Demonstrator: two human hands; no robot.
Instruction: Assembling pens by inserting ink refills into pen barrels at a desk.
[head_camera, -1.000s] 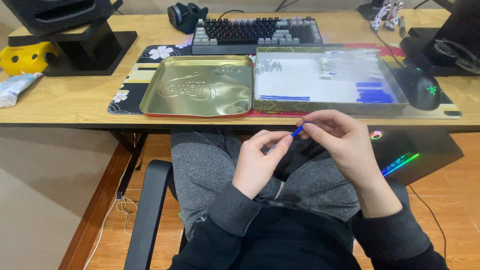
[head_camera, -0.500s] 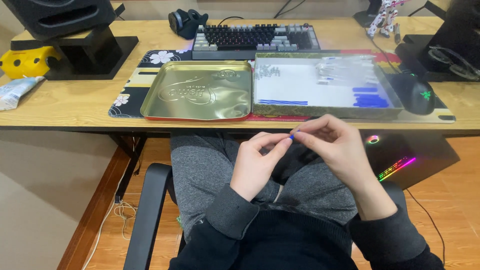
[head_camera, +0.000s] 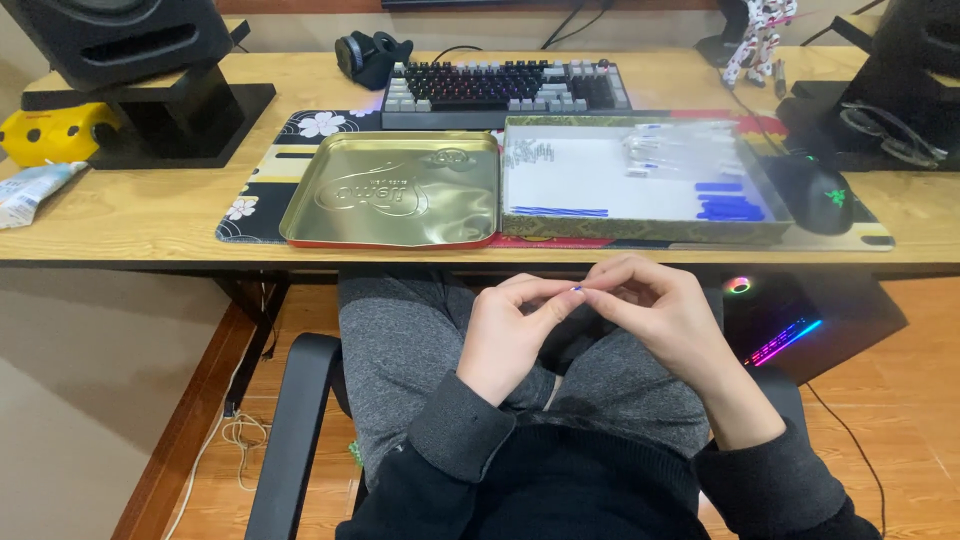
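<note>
Both hands meet over the lap, just below the desk edge: the left hand (head_camera: 515, 335) and the right hand (head_camera: 665, 315) have their fingertips drawn together on one tiny blue piece (head_camera: 577, 289), of which only a speck shows between thumb and forefinger. The fingers are closed to a fine pinch — nearly shut, the rest curled in — which suits something too small to hold any other way; whether each hand grips its own end of it I cannot tell. Holding it low and close to the body probably keeps it steady and near the eyes.

On the desk the open box (head_camera: 640, 228) lies right in front of the hands, with short blue sticks (head_camera: 730, 205) and clear little bags (too blurred to say more) laid out on its white floor, so that parts are within easy reach. Its gold lid (head_camera: 395, 190) lies upturned just beside it on the left, touching it, with a keyboard (head_camera: 500, 85) behind and a mouse (head_camera: 815, 190) to the right.

Against a second ago, more of the blue piece stuck out above the fingers then; now it is almost swallowed by the pinch, and the hands sit closer together — the box and lid have not shifted.
</note>
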